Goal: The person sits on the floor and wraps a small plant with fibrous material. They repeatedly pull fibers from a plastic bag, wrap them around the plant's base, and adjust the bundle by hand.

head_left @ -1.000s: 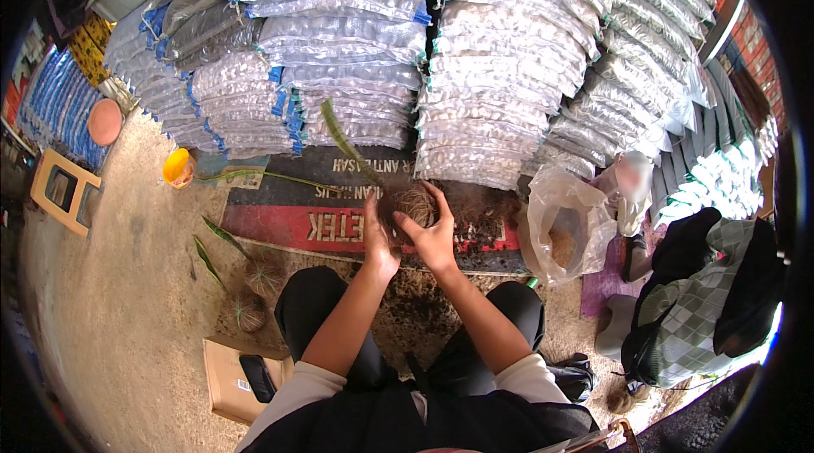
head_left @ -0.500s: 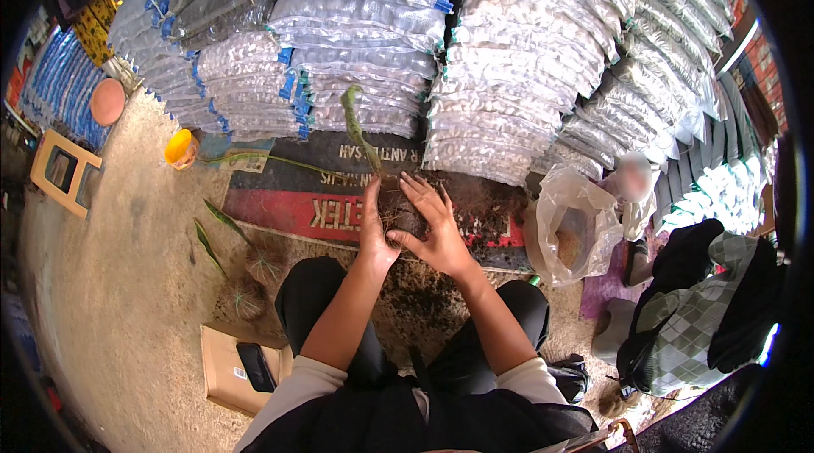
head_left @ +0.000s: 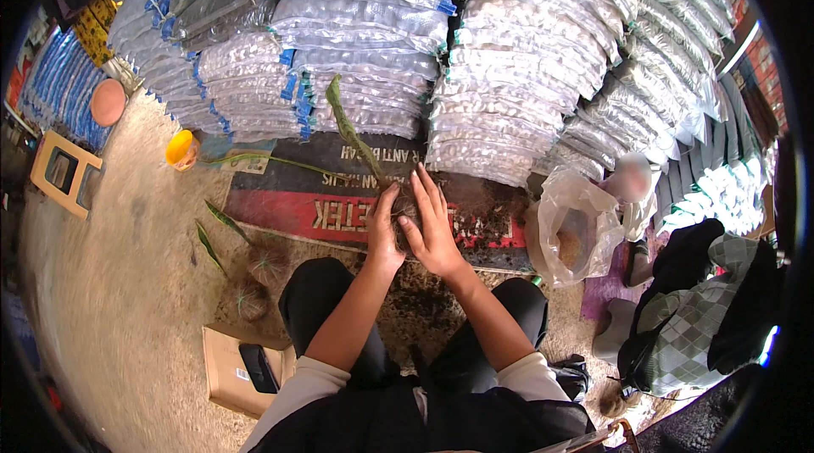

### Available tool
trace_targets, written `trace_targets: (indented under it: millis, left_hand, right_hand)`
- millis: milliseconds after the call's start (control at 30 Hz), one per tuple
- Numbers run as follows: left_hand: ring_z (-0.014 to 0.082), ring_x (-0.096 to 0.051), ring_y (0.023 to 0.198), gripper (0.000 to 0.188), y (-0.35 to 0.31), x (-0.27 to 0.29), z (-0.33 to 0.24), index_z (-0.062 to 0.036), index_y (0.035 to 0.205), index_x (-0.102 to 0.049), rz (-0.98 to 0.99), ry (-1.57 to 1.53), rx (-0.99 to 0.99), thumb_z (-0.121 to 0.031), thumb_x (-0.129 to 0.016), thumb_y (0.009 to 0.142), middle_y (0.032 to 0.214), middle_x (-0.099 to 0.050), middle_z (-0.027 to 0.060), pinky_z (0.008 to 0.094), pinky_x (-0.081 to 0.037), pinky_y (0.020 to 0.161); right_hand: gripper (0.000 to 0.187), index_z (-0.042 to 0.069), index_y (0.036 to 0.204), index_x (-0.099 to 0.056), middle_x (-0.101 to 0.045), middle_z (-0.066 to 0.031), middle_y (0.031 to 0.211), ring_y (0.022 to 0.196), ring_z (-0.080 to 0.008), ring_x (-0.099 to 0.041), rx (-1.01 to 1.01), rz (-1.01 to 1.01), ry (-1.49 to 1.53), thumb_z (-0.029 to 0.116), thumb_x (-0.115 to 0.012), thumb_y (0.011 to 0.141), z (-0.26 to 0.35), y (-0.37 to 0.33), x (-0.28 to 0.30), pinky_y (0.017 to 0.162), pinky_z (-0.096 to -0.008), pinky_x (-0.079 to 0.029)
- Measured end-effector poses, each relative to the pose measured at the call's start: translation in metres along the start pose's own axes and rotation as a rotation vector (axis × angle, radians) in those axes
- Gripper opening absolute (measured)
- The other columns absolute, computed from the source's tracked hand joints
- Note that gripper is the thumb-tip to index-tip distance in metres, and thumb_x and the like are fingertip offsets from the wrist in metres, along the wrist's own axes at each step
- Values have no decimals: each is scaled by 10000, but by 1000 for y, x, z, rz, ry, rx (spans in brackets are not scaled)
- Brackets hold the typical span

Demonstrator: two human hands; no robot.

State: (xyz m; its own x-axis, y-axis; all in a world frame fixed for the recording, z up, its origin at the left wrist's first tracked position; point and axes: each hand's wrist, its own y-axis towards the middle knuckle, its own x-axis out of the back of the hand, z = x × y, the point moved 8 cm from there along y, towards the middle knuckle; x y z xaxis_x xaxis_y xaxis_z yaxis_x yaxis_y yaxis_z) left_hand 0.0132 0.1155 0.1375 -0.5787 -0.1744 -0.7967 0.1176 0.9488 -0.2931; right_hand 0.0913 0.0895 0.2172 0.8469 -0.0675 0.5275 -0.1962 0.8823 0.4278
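Note:
Between my two palms is a plant's root ball (head_left: pixel 405 200), brown and stringy, mostly covered by the fingers. From it a long mottled green leaf (head_left: pixel 349 127) rises, leaning to the left. My left hand (head_left: pixel 384 228) is cupped against the ball's left side. Flat along its right side lies my right hand (head_left: pixel 431 228), fingers stretched upward and thumb toward the left hand. A second long, thin leaf (head_left: pixel 275 158) runs leftward from near the hands; where it starts is hidden. Beneath is a red and black printed sheet (head_left: pixel 288 209) strewn with dark soil (head_left: pixel 483 233).
Two more plants with round root balls (head_left: pixel 267 264) lie at left, beside a cardboard box (head_left: pixel 225 381) bearing a phone (head_left: pixel 259 368). A yellow cup (head_left: pixel 181 150) stands farther off. Filled clear bags (head_left: pixel 509 72) are stacked ahead. Right are an open plastic bag (head_left: pixel 566 228) and another person (head_left: pixel 638 199).
My right hand has turned more upright, its fingers now extended and closer together. The leaf's tip has swung left and up, and my left hand has shifted slightly right.

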Motion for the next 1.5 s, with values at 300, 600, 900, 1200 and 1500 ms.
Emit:
trace_targets:
  millis: [300, 600, 900, 1200, 1500]
  left_hand:
    - [153, -573, 904, 273, 2, -2, 3, -35, 1059, -577, 13, -34, -5, -215, -569, 855, 1017, -588, 41, 306, -468, 779]
    - [139, -541, 955, 259, 6, 5, 16, -64, 1052, -584, 87, -37, 28, -251, -534, 882, 1017, -578, 24, 302, -441, 812]
    - [121, -542, 826, 328, -3, 1, 15, -68, 1003, -562, 113, 53, -73, -366, -443, 931, 881, -562, 4, 300, -445, 739]
    - [171, -504, 1031, 460, -17, -5, 1, -68, 1217, -466, -26, 196, -19, -416, -326, 949, 1100, -536, 61, 348, -402, 890]
    - [175, -567, 934, 390, -18, -14, 6, -84, 1115, -545, 55, -32, 5, -391, -388, 934, 1036, -587, 47, 322, -458, 825]
  right_hand:
    - [621, 1, 1385, -217, -233, -205, 1417, 1312, -341, -230, -60, -109, 192, 249, -492, 886, -2, 2, 13, 1072, -421, -164]
    - [484, -1, 1310, -363, -374, -211, 1323, 1238, -369, -342, -33, -177, 131, 232, -457, 895, 9, 4, 24, 1038, -425, -231]
    - [293, -24, 1093, -537, -555, -199, 1058, 994, -354, -507, 13, -228, -14, 160, -430, 891, 22, -5, 19, 905, -405, -351]
    - [426, -21, 1094, -541, -585, -156, 1047, 942, -231, -577, -159, -339, 143, 62, -697, 707, -2, -4, 32, 829, -327, -454]
    - [395, -5, 1131, -523, -514, -182, 1175, 1135, -317, -455, -215, -328, 97, 180, -601, 790, 2, -15, 20, 987, -408, -303]
